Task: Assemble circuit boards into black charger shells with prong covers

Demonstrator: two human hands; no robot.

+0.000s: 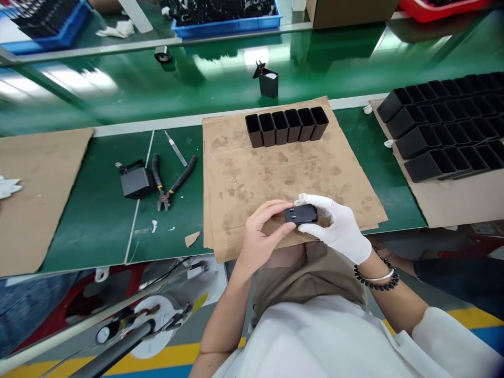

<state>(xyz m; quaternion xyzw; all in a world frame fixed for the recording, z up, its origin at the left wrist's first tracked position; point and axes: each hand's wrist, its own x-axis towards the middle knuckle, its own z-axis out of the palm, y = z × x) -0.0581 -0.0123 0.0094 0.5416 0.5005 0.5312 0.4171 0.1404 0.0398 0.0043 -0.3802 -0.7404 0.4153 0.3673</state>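
Observation:
Between my two hands is a small black plastic case [301, 214], held over the front part of the cardboard sheet [252, 184]. My bare left hand [263, 231] pinches its left end between thumb and fingers. On its right end, my white-gloved right hand [334, 223] closes with thumb and fingertips. The face turned up shows two small light marks, perhaps slots or contacts, near the left end. Farther back on the cardboard, a row of several open black boxes [281, 128] stands upright, side by side.
Cutting pliers [164, 199], tweezers [176, 149] and a black box with wires [136, 181] lie to the left. Another wired box [269, 83] stands on the green belt [220, 79]. Rows of black boxes [429, 163] fill the right; blue trays [232, 29] sit beyond.

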